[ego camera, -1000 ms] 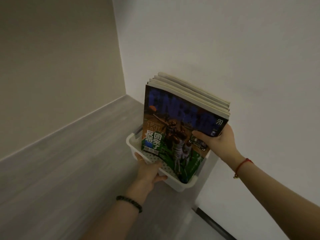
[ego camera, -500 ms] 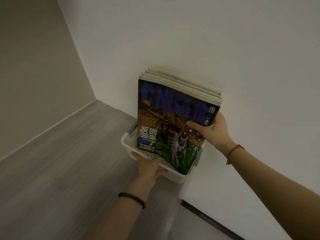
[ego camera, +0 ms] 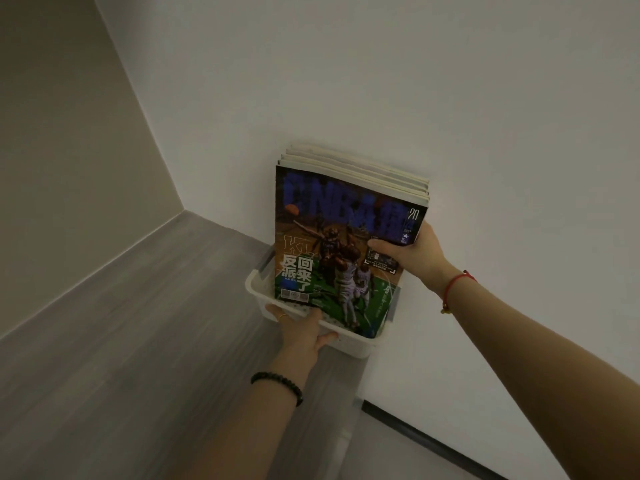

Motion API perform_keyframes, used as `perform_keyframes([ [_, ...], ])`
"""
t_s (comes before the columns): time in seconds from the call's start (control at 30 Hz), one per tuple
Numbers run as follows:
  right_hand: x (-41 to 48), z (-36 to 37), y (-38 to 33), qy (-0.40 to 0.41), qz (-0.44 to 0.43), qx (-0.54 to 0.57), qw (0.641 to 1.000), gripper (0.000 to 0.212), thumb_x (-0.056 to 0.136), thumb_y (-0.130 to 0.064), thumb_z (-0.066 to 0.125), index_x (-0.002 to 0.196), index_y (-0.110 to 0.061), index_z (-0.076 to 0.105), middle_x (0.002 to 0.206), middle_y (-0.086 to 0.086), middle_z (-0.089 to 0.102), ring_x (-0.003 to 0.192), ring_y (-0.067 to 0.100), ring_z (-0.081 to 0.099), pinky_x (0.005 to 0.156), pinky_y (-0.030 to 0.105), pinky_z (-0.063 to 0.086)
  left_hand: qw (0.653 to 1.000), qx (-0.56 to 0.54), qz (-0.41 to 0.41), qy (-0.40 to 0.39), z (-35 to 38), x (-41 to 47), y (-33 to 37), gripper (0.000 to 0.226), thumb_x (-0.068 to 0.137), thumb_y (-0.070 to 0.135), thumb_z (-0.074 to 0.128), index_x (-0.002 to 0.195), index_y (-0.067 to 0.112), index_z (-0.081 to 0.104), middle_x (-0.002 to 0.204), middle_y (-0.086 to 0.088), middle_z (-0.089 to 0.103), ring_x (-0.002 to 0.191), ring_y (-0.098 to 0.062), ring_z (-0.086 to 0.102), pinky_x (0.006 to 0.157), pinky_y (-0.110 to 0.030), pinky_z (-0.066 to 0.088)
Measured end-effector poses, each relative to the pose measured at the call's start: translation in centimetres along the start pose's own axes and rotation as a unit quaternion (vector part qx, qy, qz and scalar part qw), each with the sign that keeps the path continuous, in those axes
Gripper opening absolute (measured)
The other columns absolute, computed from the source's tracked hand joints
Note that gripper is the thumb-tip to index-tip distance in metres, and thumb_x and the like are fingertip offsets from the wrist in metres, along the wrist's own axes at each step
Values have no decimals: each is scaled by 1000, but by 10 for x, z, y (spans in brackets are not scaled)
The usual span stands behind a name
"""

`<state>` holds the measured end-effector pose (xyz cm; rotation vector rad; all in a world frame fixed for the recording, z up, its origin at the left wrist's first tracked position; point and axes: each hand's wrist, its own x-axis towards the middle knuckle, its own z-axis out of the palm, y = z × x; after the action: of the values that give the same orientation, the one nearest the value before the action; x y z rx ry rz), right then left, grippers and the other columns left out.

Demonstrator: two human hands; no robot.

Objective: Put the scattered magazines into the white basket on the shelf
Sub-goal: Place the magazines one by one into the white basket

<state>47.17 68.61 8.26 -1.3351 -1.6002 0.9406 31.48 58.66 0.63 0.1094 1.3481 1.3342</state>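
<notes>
Wall (ego camera: 450, 98), white, fills top & right of frame. Shelf (ego camera: 138, 341), grey wood look, runs across lower left. Magazines (ego camera: 343, 244) stand up in a stack at centre, bottoms down inside the white basket (ego camera: 258, 289), backs by the wall; front one has a basketball pic w/ blue letters on top. Basket sits on shelf, just below centre. Right hand (ego camera: 412, 254), mid-right, pinches the stack's right edge, thumb on front cover, other fingers hidden behind. Left hand (ego camera: 301, 330), low centre, grips basket's front rim, fingers curled over it, thumb under. Red string on right wrist, black beads on left.
</notes>
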Motion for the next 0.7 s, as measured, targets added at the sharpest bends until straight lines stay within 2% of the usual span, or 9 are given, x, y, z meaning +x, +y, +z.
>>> perform_keyframes([
  [0.17, -1, 2, -2, 5, 30, -5, 1000, 63, 64, -17, 80, 120, -11, 50, 119, 10, 61, 108, 25, 58, 95, 49, 48, 1000, 15, -10, 10, 1, 1, 0, 97, 84, 0, 56, 142, 39, -11, 149, -11, 27, 124, -36, 44, 73, -42, 54],
  [0.4, 3, 6, 7, 53, 63, -41, 996, 67, 62, -26, 81, 119, -12, 49, 120, 10, 59, 110, 27, 56, 96, 47, 47, 999, 46, -12, -15, 0, 9, 12, 94, 85, 1, 55, 142, 39, -9, 148, -12, 28, 124, -36, 43, 64, -41, 54],
  [0.5, 4, 7, 10, 64, 51, -58, 995, 68, 61, -28, 82, 118, -11, 49, 119, 10, 61, 109, 25, 56, 95, 40, 47, 999, 51, -5, -18, 0, 9, 8, 95, 85, 3, 55, 141, 39, -13, 148, -12, 28, 124, -36, 43, 62, -40, 55],
  [0.6, 4, 7, 10, 71, 30, -65, 995, 66, 61, -27, 82, 117, -10, 51, 118, 9, 62, 107, 23, 57, 86, 24, 42, 1000, 26, 5, -12, 2, 8, 3, 91, 86, 4, 55, 143, 37, -8, 147, -12, 30, 124, -37, 43, 74, -45, 53],
  [0.7, 5, 6, 9, 73, 19, -57, 996, 66, 60, -26, 82, 117, -10, 52, 117, 8, 63, 105, 21, 57, 84, 22, 41, 1000, 19, 8, -6, 4, 8, 2, 84, 86, 1, 53, 144, 33, 2, 144, -14, 35, 124, -37, 43, 79, -48, 51],
])
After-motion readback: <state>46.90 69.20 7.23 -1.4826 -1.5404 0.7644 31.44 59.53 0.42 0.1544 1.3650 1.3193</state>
